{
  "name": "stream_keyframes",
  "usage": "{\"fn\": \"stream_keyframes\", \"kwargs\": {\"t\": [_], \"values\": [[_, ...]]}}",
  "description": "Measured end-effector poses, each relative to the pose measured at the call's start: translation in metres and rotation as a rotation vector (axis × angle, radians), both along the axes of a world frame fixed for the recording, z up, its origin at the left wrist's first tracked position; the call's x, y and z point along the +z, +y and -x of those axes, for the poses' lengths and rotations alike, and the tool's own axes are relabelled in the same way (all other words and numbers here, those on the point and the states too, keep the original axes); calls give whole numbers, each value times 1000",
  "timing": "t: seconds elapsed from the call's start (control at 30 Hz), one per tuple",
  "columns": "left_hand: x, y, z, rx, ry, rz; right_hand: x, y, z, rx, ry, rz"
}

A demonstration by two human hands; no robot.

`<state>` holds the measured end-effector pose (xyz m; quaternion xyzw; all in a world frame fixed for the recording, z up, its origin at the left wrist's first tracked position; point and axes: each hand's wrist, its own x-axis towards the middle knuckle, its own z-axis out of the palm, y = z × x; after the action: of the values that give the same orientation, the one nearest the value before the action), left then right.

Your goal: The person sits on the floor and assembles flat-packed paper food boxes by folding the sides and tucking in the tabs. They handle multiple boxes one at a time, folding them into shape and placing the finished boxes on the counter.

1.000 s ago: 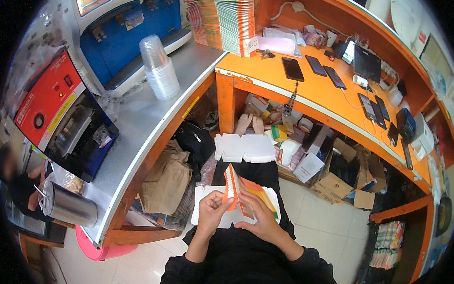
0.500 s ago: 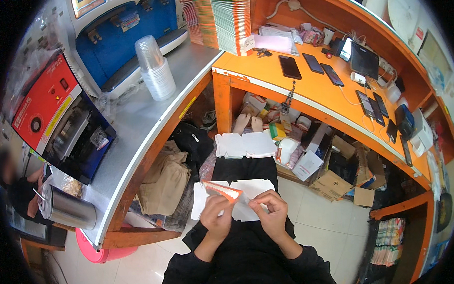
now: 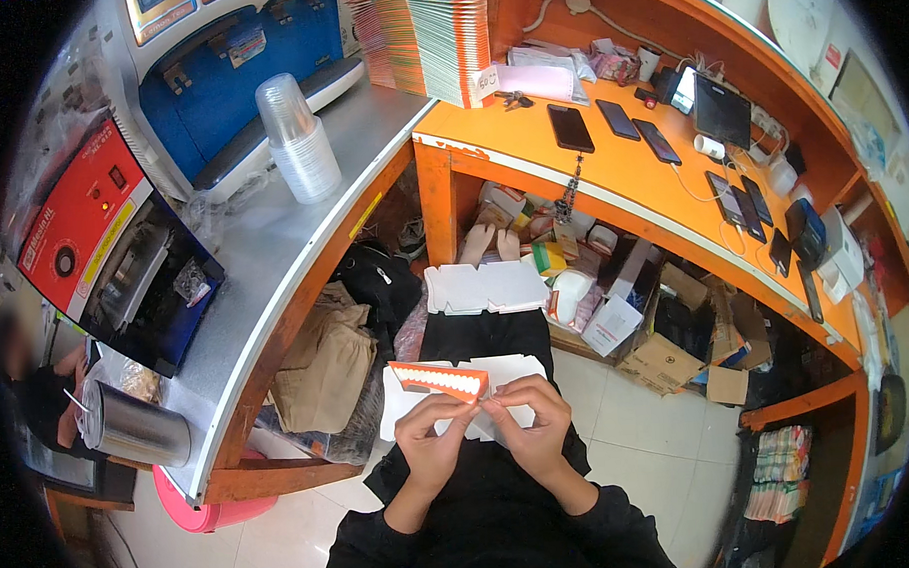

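Above my lap, my left hand (image 3: 435, 440) and my right hand (image 3: 532, 429) meet, fingertips pinched together on a folding paper box (image 3: 440, 379). Its visible side is orange with a white scalloped band, and the fingers hide its right end. Under the hands, white flat card blanks (image 3: 391, 398) with notched edges rest on my black-clothed thighs. A second pile of white blanks (image 3: 487, 286) lies farther out, near the knees.
A metal counter (image 3: 236, 282) with a red sealing machine (image 3: 84, 222) and stacked clear cups (image 3: 303, 154) runs along the left. Nested paper boxes (image 3: 421, 40) stand by an orange desk (image 3: 529, 131) holding several phones. Cardboard cartons (image 3: 667, 352) sit beneath it. Another person (image 3: 53, 393) is at far left.
The paper box has turned so that its orange side lies more level and faces me. My right hand has moved left, bringing its fingertips against those of my left hand.
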<state>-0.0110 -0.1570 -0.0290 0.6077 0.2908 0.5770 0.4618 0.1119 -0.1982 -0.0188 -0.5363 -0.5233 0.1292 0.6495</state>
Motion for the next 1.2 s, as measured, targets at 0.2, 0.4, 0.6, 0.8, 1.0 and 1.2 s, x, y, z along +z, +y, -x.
{"fn": "stream_keyframes", "kwargs": {"t": [0.2, 0.4, 0.6, 0.8, 1.0, 1.2], "values": [[4, -2, -9, -29, 18, 21, 6, 5, 0, -66, -17, -15], [6, -12, -15, -111, -162, 211, -1, -4, 10, -153, -386, -3], [8, -5, -21, -187, -264, 237, -19, -22, 32, -122, -559, 161], [11, -8, -22, -206, -277, 259, -25, -24, 33, -235, -649, 146], [0, -12, -27, -215, -344, 326, -13, -21, 30, -214, -589, 231], [-12, -4, -21, -222, -376, 423, 1, -14, 12, -169, -520, 187]]}}
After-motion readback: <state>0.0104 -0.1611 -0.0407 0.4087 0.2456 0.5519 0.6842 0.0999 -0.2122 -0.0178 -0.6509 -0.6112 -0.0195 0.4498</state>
